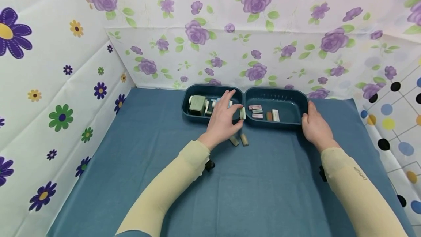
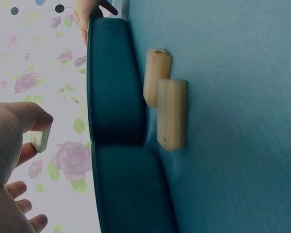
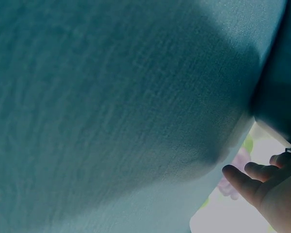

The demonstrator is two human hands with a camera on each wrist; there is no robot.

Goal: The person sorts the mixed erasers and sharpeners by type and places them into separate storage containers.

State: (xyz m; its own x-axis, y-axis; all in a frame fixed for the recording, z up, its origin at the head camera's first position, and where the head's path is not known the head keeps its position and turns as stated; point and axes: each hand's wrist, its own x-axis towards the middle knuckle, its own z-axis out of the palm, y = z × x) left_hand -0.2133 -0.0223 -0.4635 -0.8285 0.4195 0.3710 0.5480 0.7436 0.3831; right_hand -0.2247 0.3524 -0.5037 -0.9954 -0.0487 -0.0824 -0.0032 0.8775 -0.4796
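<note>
Between thumb and index finger my left hand point(image 1: 221, 120) pinches a small pale rectangular block point(image 1: 242, 113), held over the join between the tray's two halves. Its other fingers spread above the left compartment. In the left wrist view the block point(image 2: 40, 140) shows a whitish-green face. My right hand point(image 1: 316, 126) holds the right end of the dark teal two-part tray point(image 1: 276, 124), thumb at the near corner. Two wooden blocks point(image 1: 244, 139) lie on the cloth before the join. Several small pinkish, brown and white blocks point(image 1: 275, 115) sit in the right compartment.
A greenish box-shaped piece point(image 1: 197, 104) and several small white and blue pieces stand in the left compartment, partly hidden by the left hand. Blue cloth point(image 1: 263, 189) covers the table. A flowered sheet point(image 1: 210, 52) rises right behind the tray, with patterned sheets on both sides.
</note>
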